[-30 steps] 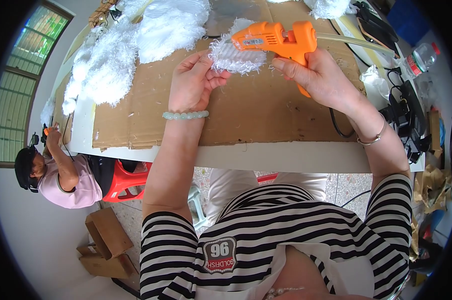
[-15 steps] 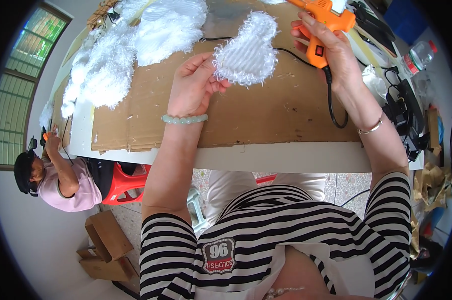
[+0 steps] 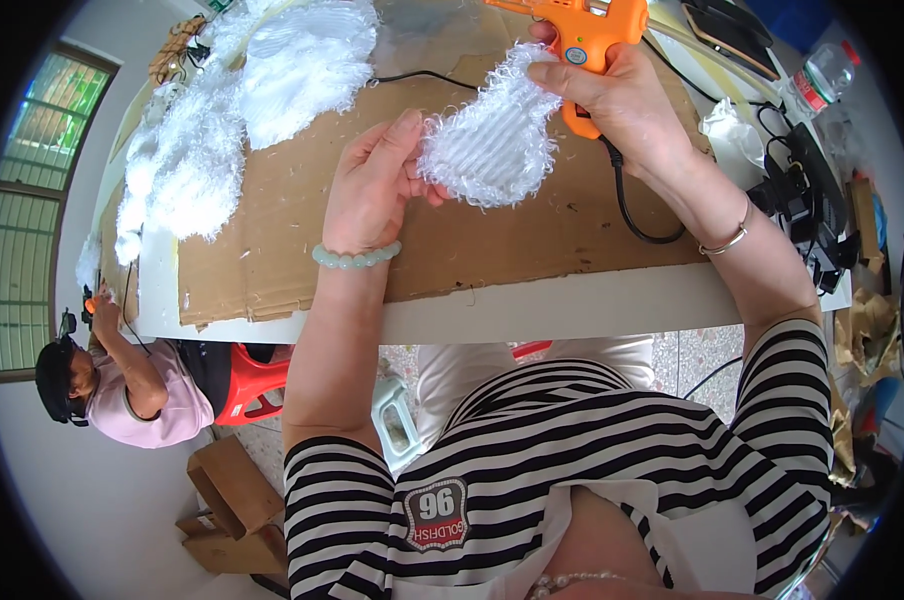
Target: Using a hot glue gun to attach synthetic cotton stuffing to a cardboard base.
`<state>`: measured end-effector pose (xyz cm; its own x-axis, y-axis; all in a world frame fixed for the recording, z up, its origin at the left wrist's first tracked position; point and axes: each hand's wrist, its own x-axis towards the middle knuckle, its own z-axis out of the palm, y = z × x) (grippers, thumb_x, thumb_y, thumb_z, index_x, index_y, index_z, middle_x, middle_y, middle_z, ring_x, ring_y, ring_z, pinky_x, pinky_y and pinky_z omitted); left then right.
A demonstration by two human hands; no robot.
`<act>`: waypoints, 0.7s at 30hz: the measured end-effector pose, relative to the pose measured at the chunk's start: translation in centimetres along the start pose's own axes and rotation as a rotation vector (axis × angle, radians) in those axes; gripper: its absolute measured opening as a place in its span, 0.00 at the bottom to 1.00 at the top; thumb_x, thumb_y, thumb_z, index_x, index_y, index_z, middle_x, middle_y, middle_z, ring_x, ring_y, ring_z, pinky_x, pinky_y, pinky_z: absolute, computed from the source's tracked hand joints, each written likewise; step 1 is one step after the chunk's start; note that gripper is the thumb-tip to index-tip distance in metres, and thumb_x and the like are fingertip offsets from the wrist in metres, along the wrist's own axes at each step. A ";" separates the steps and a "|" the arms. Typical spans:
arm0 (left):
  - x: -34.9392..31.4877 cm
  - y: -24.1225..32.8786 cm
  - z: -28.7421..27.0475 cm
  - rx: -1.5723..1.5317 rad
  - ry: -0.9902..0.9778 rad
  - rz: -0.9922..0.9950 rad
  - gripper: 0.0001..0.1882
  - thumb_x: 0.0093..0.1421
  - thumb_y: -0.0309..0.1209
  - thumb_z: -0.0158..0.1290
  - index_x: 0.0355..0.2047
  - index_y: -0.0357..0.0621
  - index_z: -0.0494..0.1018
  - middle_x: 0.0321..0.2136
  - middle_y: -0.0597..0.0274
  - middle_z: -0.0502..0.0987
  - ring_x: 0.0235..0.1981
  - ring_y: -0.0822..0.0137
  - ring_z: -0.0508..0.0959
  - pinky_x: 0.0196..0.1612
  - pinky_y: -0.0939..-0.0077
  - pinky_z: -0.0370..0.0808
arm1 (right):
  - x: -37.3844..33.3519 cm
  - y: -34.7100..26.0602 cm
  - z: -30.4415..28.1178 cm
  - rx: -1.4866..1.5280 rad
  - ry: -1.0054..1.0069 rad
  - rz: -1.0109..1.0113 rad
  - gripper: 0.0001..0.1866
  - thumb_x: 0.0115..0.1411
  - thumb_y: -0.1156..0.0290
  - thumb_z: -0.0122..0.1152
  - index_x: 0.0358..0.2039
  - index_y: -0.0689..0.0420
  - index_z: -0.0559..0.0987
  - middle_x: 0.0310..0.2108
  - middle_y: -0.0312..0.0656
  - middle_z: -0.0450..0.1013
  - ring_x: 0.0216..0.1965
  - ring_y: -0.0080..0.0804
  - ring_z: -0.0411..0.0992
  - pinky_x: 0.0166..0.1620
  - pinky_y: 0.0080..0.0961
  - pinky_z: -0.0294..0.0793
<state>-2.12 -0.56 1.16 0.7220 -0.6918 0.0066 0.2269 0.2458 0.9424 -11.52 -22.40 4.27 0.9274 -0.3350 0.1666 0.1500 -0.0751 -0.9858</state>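
Observation:
Between my hands hangs a white fluffy piece, wide at the lower left and narrower at the upper right, with a ribbed face and fringed edges. My left hand pinches its left edge. An orange glue gun rests in the grip of my right hand, whose thumb lies on the narrow upper end of the fluffy piece. The gun's nozzle points left, and its black cord hangs from the handle. Fingers of the right hand behind the gun are partly hidden.
Brown cardboard covers much of the white table. White fluffy material lies at the far left. To the right are a plastic bottle, crumpled tissue and black adapters. Another person sits on a red stool.
My right hand has moved left with the glue gun and now touches the narrow end of the fluffy piece. The left hand still holds the piece, which sits slightly lower.

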 end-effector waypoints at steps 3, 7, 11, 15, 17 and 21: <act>-0.1 -0.2 0.4 0.199 0.011 0.037 0.12 0.60 0.29 0.55 0.40 0.32 0.74 0.25 0.61 0.77 0.21 0.74 0.75 0.22 0.82 0.71 | -0.1 0.2 0.2 0.002 -0.014 -0.042 0.18 0.54 0.73 0.64 0.46 0.58 0.74 0.36 0.29 0.71 0.32 0.14 0.67 0.33 0.15 0.66; -0.5 -0.1 1.3 0.544 0.046 0.112 0.13 0.57 0.30 0.59 0.39 0.34 0.75 0.25 0.65 0.77 0.23 0.78 0.73 0.25 0.83 0.71 | -0.3 0.0 0.5 -0.062 -0.005 -0.066 0.18 0.55 0.73 0.64 0.47 0.58 0.74 0.36 0.29 0.71 0.32 0.14 0.67 0.32 0.15 0.66; -0.6 -0.1 1.2 0.319 0.020 0.163 0.12 0.56 0.29 0.59 0.38 0.34 0.76 0.26 0.65 0.77 0.25 0.80 0.72 0.29 0.85 0.70 | -0.5 -0.3 0.3 -0.070 -0.033 -0.051 0.18 0.55 0.72 0.64 0.46 0.58 0.74 0.36 0.30 0.70 0.32 0.14 0.67 0.33 0.15 0.66; -0.3 -0.7 0.9 0.403 0.095 0.187 0.11 0.57 0.29 0.58 0.37 0.33 0.77 0.29 0.66 0.77 0.28 0.80 0.72 0.32 0.86 0.70 | -0.9 -0.5 0.5 -0.087 -0.046 -0.046 0.17 0.55 0.72 0.64 0.46 0.58 0.74 0.36 0.30 0.70 0.33 0.14 0.67 0.35 0.15 0.67; -0.3 -0.9 1.2 0.459 0.091 0.229 0.11 0.58 0.28 0.58 0.37 0.32 0.77 0.29 0.67 0.77 0.29 0.80 0.72 0.32 0.85 0.70 | -0.9 0.1 0.8 -0.066 -0.047 -0.088 0.17 0.55 0.72 0.64 0.46 0.58 0.74 0.36 0.30 0.71 0.33 0.14 0.67 0.35 0.15 0.67; -0.3 -0.6 1.5 0.541 -0.020 0.193 0.10 0.59 0.28 0.56 0.38 0.33 0.76 0.29 0.67 0.77 0.30 0.79 0.72 0.35 0.84 0.70 | -0.9 0.0 0.7 -0.087 -0.035 -0.080 0.18 0.56 0.73 0.63 0.48 0.58 0.74 0.35 0.29 0.72 0.34 0.13 0.67 0.37 0.15 0.67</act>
<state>-3.49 -1.52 1.08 0.7036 -0.6826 0.1973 -0.2786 -0.0097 0.9604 -12.15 -21.41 4.10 0.9252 -0.2922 0.2420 0.1945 -0.1821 -0.9638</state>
